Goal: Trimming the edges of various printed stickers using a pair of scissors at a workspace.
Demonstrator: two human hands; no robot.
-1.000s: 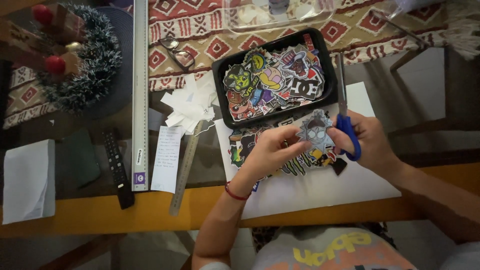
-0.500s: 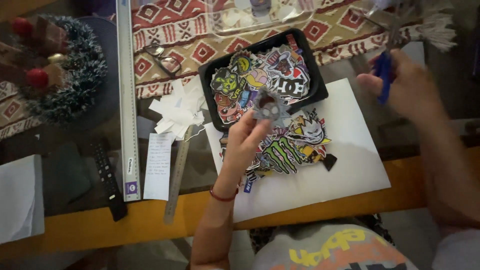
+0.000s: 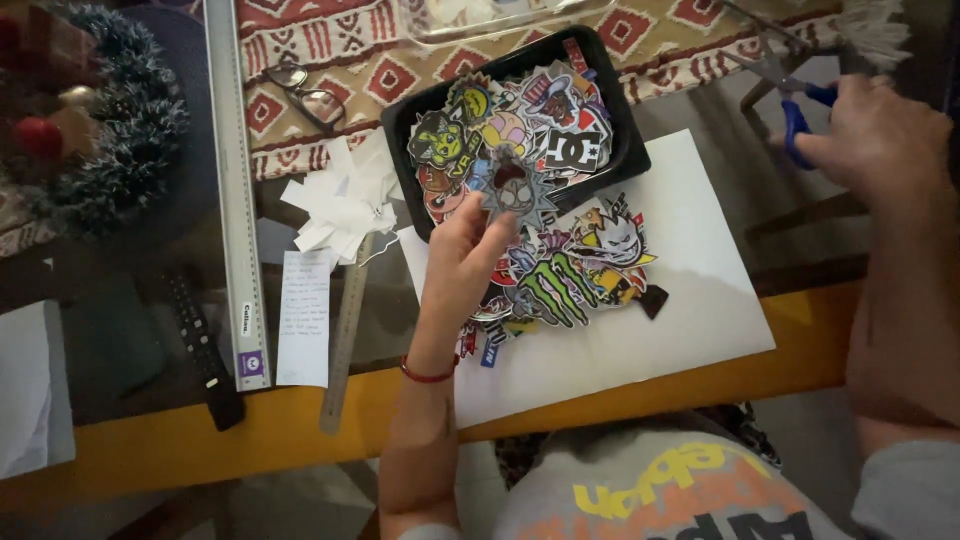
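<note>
The left hand (image 3: 462, 262) pinches a cut-out sticker (image 3: 517, 195) with a spiky grey edge between thumb and fingertips, holding it over the near rim of the black tray (image 3: 615, 110). The right hand (image 3: 880, 140) is off at the far right, its fingers closed through the blue handles of a pair of scissors (image 3: 790, 85); whether the blades are open I cannot tell.

Judging by how things lie, the cutting looks well along — the tray is already heaped with trimmed stickers, and a second pile of stickers (image 3: 570, 275) lies on the white sheet (image 3: 690, 320) just near of the tray. A heap of white paper offcuts (image 3: 340, 205) sits left of the tray.

The surface is a dark glass table with an orange wooden edge (image 3: 200, 440), partly covered at the far side by a red-and-cream patterned runner (image 3: 340, 60). On it lie a long metal ruler (image 3: 235, 190), a shorter steel rule (image 3: 342, 335), a paper slip, eyeglasses (image 3: 305, 92) and a tinsel wreath (image 3: 100, 120) at far left. The light is dim — little of the room shows.
</note>
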